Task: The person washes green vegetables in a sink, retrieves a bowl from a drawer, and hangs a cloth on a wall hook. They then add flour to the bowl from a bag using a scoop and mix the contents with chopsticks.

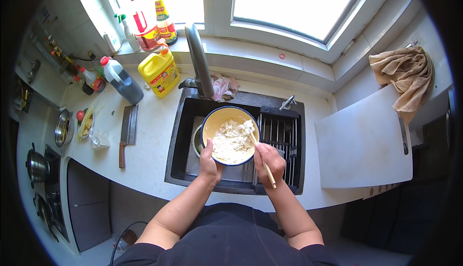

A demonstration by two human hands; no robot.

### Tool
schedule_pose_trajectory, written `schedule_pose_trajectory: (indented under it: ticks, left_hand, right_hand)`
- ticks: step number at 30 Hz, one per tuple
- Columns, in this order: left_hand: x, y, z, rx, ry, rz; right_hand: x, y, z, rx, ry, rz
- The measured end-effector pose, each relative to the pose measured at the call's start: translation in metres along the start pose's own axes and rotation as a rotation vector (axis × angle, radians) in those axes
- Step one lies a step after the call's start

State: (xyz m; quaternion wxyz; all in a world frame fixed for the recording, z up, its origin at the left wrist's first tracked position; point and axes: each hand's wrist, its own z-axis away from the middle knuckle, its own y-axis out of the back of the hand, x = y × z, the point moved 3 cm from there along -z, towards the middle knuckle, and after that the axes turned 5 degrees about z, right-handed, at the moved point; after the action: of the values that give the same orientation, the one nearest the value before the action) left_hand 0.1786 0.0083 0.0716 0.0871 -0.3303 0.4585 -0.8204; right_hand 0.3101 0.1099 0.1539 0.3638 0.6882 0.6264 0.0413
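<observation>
At the far left edge of the tabletop [149, 135], a small plate of vegetables [85, 121] is sitting near a clear plastic bag [99, 139]. Just to the right, a cleaver [127, 132] is lying flat, blade toward the back wall. Behind it, a dark bottle [120, 79] and a yellow jug [159, 72] are standing near the back edge. The sink [190, 121] is sitting in the middle of the tabletop, with the tap [198, 61] rising behind it. Over the sink, the left hand [209, 161] is gripping the near rim of a yellow bowl [230, 134] of white dough, fingers closed on it. The right hand [269, 159] is holding chopsticks [260, 156] with closed fingers, their tips resting in the dough. A white cutting board [361, 143] is lying at the right end of the tabletop, and a tan cloth [406, 78] is hanging behind it.
</observation>
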Motion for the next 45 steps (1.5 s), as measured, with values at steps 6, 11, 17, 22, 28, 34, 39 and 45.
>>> schedule_pose_trajectory:
  ticks: [6,11,17,22,28,34,39,45]
  left_hand:
    - [0.002,-0.008,0.001,-0.001,0.012,-0.04]
    - [0.011,-0.01,0.004,0.015,0.002,0.016]
    - [-0.001,-0.008,0.005,0.02,0.051,-0.031]
    - [0.007,-0.005,0.0,0.02,-0.036,-0.033]
    - [-0.002,-0.008,0.004,0.017,0.081,-0.03]
    - [0.003,-0.018,0.007,-0.062,0.098,-0.033]
    - [0.005,-0.018,0.008,-0.072,0.12,-0.046]
    - [0.009,-0.017,0.008,0.0,0.065,-0.045]
  right_hand:
    - [0.008,-0.016,-0.004,0.028,0.004,-0.179]
    - [0.013,-0.004,-0.005,0.093,-0.063,-0.122]
    - [0.015,-0.018,-0.005,0.094,-0.136,-0.218]
    - [0.017,-0.004,0.002,0.099,-0.121,-0.148]
    - [0.019,-0.015,-0.001,0.111,-0.148,-0.187]
    - [0.004,-0.018,-0.01,-0.137,-0.038,-0.444]
    - [0.007,-0.016,-0.014,-0.029,0.006,-0.286]
    - [0.002,0.002,-0.002,0.037,-0.006,-0.003]
